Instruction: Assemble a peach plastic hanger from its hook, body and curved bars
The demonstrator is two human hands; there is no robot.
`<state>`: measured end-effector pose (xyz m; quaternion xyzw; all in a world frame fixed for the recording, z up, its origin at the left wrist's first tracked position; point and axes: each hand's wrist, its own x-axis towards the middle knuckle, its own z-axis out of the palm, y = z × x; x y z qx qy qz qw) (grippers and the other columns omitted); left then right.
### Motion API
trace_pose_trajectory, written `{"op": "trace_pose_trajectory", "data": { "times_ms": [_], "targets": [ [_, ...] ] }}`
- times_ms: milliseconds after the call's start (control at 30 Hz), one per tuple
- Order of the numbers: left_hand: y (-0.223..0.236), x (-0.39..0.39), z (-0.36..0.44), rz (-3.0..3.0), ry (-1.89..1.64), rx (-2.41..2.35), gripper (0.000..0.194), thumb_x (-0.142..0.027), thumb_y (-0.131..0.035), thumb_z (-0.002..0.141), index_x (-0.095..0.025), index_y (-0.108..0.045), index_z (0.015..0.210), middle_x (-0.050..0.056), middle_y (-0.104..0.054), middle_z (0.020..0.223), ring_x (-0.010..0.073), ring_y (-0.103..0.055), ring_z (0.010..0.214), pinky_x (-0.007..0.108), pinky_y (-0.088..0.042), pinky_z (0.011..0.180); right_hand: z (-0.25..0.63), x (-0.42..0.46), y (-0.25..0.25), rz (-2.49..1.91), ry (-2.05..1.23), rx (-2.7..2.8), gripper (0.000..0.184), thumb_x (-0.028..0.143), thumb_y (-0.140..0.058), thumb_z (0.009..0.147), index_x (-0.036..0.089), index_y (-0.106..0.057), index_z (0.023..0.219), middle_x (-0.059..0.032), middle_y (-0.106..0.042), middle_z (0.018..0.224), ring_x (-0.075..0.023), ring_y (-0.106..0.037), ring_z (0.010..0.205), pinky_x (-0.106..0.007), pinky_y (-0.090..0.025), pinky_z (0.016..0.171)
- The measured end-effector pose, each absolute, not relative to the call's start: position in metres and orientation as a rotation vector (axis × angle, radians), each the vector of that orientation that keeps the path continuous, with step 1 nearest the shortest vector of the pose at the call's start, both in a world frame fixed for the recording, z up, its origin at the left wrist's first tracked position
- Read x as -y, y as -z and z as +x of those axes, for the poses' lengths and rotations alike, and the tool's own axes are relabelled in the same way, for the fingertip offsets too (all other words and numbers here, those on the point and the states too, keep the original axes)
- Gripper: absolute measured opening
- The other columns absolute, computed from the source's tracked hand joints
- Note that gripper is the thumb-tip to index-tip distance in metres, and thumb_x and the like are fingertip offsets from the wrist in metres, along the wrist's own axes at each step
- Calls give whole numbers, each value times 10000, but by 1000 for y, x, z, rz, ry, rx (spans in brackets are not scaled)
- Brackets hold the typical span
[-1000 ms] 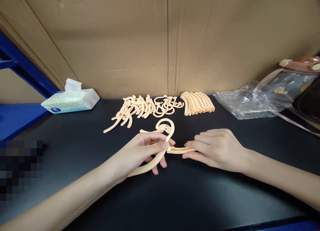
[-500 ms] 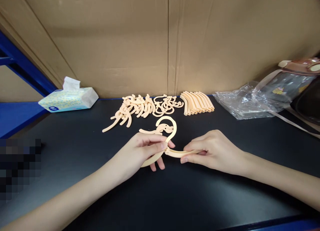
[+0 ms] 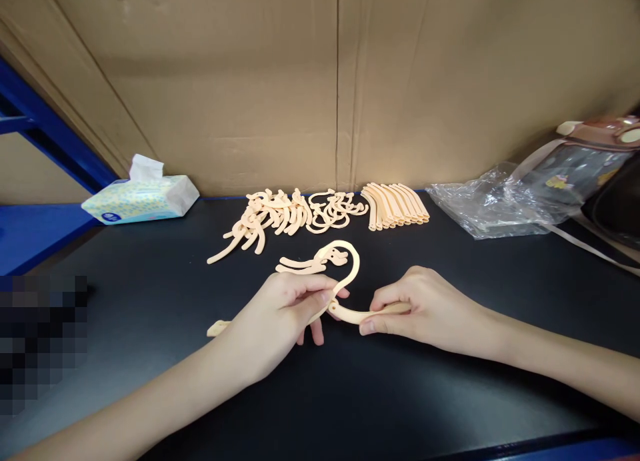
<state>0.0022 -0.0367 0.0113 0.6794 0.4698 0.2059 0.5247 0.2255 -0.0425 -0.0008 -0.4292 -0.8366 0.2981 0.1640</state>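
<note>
A cream plastic clothes hanger with a large curved hook [image 3: 354,264] is between my hands. My left hand [image 3: 287,311] pinches it at the base of the hook, thumb on top. Past the left wrist, the tip of a cream piece [image 3: 218,328] sticks out. My right hand [image 3: 417,308] is closed round the curved hanger arm [image 3: 350,314], whose holed end meets the hook's base under my left fingertips. Whether the two parts are joined there I cannot tell. Just behind the hook lie loose cream hanger pieces [image 3: 300,266] on the black table.
Along the back are a pile of curved cream pieces [image 3: 257,221], a heap of small hooks [image 3: 335,211] and a row of hanger arms [image 3: 395,208]. A tissue pack [image 3: 143,200] sits left; a clear plastic bag [image 3: 485,201] and a bottle [image 3: 575,161] stand right. Cardboard [image 3: 225,81] walls the back.
The hook has tilted lower and to the right, and the right-hand arm has turned to show its broad side. A piece's tip now shows beyond my left wrist.
</note>
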Motion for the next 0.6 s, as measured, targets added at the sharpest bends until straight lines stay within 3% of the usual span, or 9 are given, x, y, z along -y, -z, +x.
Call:
{"op": "trace_pose_trajectory", "data": {
  "times_ms": [133, 367, 533, 600],
  "targets": [
    [-15, 39, 2, 1703, -382, -1173, 321, -386, -426, 925, -186, -676, 940, 21, -672, 772, 100, -519, 499, 206, -354, 460, 225, 43, 0, -1239, -884, 2386, 331, 460, -643, 852, 191, -701, 667, 85, -308, 443, -66, -243, 439, -221, -177, 424],
    [-20, 42, 1, 1730, -337, -1151, 323, -396, -393, 936, -195, -638, 999, -7, -657, 744, 87, -476, 476, 202, -365, 485, 225, 40, -1, -1261, -956, 2371, 381, 508, -633, 840, 181, -689, 654, 85, -269, 455, -65, -227, 448, -221, -167, 422],
    [-18, 40, 2, 2028, -302, -1189, 310, -363, -366, 934, -179, -597, 840, -26, -600, 673, 77, -436, 463, 194, -320, 453, 229, 38, -5, -1289, -1058, 2335, 393, 529, -629, 833, 174, -703, 682, 83, -284, 450, -64, -237, 448, -223, -154, 423],
    [-16, 40, 3, 2182, -288, -1200, 221, -340, -432, 904, -181, -570, 836, -44, -555, 626, 82, -444, 474, 195, -314, 458, 230, 37, -5, -1297, -1030, 2340, 400, 530, -621, 839, 172, -697, 678, 82, -293, 445, -66, -245, 448, -224, -161, 430]
  ]
}}
